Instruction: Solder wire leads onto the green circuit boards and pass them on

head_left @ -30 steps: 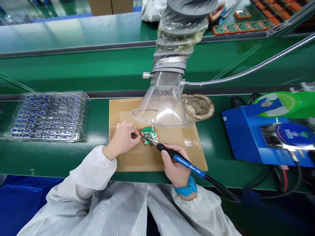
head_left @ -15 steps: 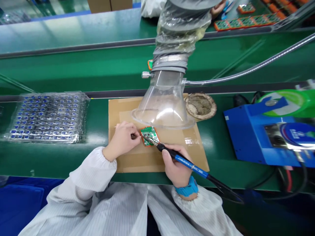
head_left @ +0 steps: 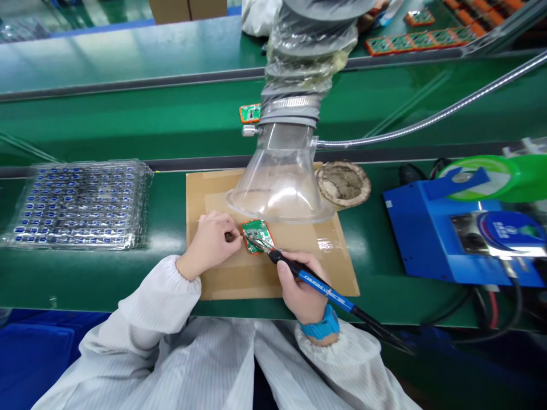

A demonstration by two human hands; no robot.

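As right hand [head_left: 304, 295] grips soldering iron [head_left: 321, 286], circuit board [head_left: 258, 232] ahead, beside pinched left hand [head_left: 212, 242]

Near bench [head_left: 168, 222]: one left hand [head_left: 213, 242], one right hand [head_left: 303, 290], one blue wristband [head_left: 322, 326], one blue-handled iron [head_left: 318, 283], one circuit board [head_left: 257, 232], one cardboard sheet [head_left: 243, 279], one clear hood [head_left: 277, 191], one round pot [head_left: 344, 185], one blue machine [head_left: 421, 239]. Beyond, I count one lone board [head_left: 250, 113], about five boards in a row [head_left: 421, 40] and one rear board [head_left: 419, 17]. Stacked clear trays [head_left: 81, 208]: too overlapped to number.
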